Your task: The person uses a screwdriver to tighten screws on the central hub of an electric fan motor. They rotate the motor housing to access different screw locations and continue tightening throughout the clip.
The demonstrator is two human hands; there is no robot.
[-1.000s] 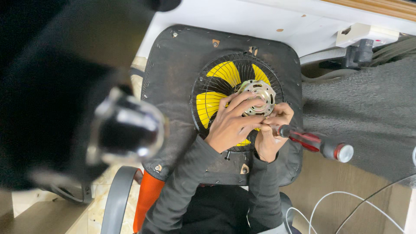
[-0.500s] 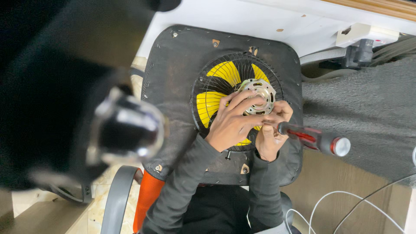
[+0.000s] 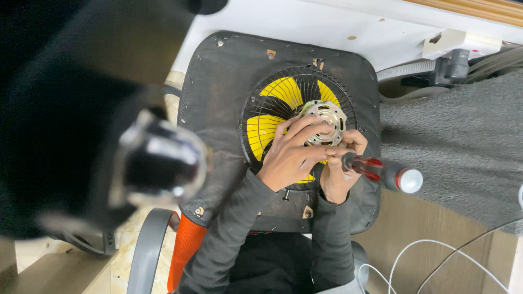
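My left hand (image 3: 289, 158) steadied the round silver metal motor (image 3: 322, 122) on the black wire fan grille (image 3: 256, 109) atop the chair seat; my right hand (image 3: 340, 174) gripped the red-and-black screwdriver (image 3: 381, 171), angled towards it.

Home room: grey carpet (image 3: 452, 147), chair seat (image 3: 218, 98) as workbench.

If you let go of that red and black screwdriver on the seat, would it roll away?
Probably a little. The screwdriver has a round handle, so it could roll, though the padded black seat looks soft enough to slow it. It looks stiff and solid, not floppy. Right now the right hand grips it, so it stays put.
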